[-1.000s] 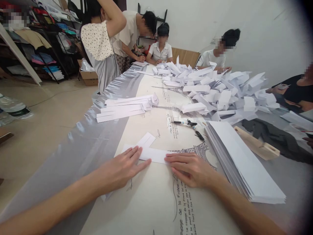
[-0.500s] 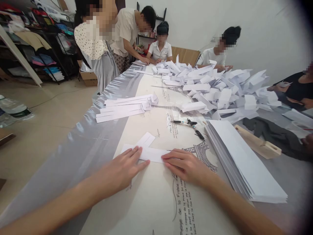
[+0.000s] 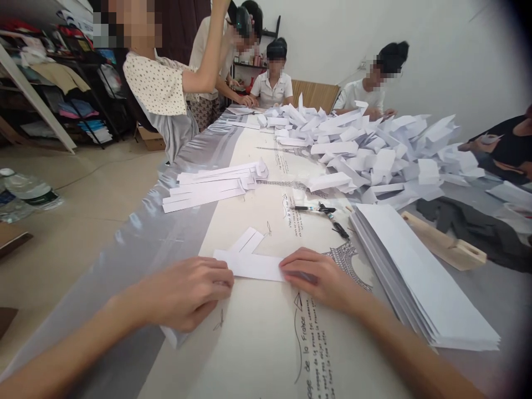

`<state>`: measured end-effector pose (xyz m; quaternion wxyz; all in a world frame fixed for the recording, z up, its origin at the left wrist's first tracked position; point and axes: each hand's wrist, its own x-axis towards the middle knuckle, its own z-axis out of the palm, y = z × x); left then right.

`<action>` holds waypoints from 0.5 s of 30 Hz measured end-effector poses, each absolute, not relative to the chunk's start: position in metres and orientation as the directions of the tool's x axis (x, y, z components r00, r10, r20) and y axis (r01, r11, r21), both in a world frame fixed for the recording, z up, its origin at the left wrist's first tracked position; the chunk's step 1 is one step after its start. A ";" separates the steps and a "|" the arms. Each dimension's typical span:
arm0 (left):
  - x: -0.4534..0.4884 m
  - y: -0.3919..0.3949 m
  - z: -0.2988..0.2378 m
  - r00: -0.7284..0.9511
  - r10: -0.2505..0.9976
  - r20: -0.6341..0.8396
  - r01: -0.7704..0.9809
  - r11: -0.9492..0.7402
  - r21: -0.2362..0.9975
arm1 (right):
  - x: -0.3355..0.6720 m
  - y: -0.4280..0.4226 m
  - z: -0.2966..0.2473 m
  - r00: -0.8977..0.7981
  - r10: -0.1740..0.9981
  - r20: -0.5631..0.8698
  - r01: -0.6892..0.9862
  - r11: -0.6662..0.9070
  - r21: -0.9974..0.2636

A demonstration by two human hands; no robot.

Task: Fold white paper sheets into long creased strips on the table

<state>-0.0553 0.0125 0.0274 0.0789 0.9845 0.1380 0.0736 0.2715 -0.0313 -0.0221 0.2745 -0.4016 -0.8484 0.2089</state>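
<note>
White paper strip, on worktop: right hand pinches right end; left hand curls opposite, grip unclear.

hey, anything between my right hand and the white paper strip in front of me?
Nothing visible: your right hand touches the paper strip at its right end. The pens lie farther off, clear of both.

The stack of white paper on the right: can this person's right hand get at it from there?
Probably yes: the stack of white paper lies beside the right forearm, with nothing seen on top. The right hand touches the paper strip, so it would likely leave that first.
</note>
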 end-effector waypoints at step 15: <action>-0.103 0.069 0.011 0.820 0.572 0.017 0.570 -0.819 0.061 | 0.269 -0.039 -0.007 -0.364 0.930 0.051 0.812 0.344 -0.471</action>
